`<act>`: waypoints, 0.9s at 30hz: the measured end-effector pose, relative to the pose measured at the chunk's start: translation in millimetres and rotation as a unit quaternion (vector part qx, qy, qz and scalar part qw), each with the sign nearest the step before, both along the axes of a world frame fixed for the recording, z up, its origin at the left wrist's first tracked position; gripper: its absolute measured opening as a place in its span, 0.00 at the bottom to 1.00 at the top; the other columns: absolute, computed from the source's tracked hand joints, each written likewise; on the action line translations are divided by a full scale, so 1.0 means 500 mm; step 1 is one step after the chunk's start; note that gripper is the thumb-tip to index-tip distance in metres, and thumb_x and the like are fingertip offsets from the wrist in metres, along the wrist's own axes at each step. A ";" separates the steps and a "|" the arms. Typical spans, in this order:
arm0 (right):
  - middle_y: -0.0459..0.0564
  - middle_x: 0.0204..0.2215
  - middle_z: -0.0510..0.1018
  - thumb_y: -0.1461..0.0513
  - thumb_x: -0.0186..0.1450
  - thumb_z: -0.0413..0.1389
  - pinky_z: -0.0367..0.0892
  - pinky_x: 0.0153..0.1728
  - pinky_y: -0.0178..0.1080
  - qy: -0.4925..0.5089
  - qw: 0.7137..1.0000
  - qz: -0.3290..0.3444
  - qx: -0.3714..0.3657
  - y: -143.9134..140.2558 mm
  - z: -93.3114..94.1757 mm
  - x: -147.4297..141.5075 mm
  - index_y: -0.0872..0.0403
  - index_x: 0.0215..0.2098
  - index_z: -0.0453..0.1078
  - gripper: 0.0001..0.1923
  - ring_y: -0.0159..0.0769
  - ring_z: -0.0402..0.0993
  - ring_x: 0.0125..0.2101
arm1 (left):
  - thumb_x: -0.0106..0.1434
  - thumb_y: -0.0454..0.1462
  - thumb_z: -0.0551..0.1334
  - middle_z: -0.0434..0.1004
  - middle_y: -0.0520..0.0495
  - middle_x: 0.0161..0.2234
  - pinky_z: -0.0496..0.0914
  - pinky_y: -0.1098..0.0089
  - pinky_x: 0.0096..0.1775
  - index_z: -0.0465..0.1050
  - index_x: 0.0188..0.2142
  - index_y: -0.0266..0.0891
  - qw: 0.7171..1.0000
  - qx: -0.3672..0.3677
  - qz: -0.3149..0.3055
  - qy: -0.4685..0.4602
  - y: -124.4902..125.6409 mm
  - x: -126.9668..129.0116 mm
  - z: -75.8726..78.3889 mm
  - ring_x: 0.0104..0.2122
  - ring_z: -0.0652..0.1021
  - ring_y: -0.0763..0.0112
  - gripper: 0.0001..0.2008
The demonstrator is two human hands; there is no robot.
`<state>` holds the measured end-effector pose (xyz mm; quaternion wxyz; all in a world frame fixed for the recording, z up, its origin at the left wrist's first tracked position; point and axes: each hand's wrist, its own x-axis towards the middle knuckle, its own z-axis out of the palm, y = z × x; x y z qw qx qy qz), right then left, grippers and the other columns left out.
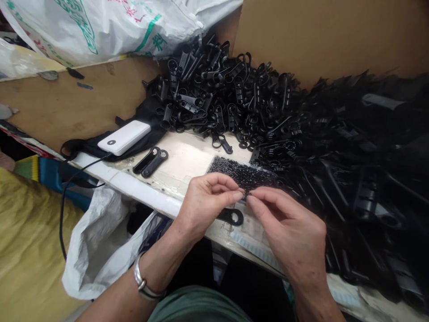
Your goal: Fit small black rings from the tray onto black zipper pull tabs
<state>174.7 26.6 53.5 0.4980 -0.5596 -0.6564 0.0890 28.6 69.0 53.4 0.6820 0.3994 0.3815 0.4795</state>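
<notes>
Looking down in the head view, the left hand (208, 201) and right hand (288, 228) meet fingertip to fingertip above the tabletop (187, 161). Both grips are pinched shut on a small black piece (246, 195), too small to identify. A black plastic tag (231, 216) lies under the left hand, beside a tray of black beads (241, 172).

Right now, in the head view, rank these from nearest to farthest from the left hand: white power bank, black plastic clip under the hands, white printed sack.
From the left hand:
1. Black plastic clip, just below it.
2. White power bank, upper left on the table.
3. White printed sack, far back left.
</notes>
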 end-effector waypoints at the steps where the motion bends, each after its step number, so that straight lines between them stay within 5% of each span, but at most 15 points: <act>1: 0.42 0.35 0.78 0.69 0.62 0.61 0.69 0.38 0.24 -0.005 1.000 0.003 0.003 0.001 0.000 0.000 0.54 0.33 0.74 0.05 0.26 0.74 0.34 | 0.50 0.30 0.70 0.81 0.48 0.29 0.72 0.79 0.33 0.74 0.28 0.33 1.000 0.001 -0.002 0.003 -0.001 0.000 0.000 0.28 0.78 0.78 0.07; 12: 0.48 0.35 0.77 0.72 0.64 0.57 0.68 0.44 0.29 -0.095 0.993 0.038 0.051 -0.005 -0.004 -0.004 0.59 0.36 0.73 0.05 0.28 0.74 0.36 | 0.50 0.31 0.70 0.78 0.50 0.26 0.71 0.78 0.31 0.74 0.28 0.34 0.999 0.023 -0.008 0.046 0.000 0.003 -0.005 0.27 0.77 0.78 0.06; 27: 0.44 0.33 0.78 0.69 0.63 0.59 0.70 0.38 0.28 -0.063 0.998 -0.031 0.003 -0.012 -0.013 -0.008 0.57 0.34 0.75 0.03 0.27 0.75 0.31 | 0.52 0.30 0.68 0.78 0.51 0.27 0.72 0.78 0.32 0.75 0.28 0.34 0.996 0.065 0.004 0.069 -0.012 0.017 -0.010 0.27 0.77 0.77 0.03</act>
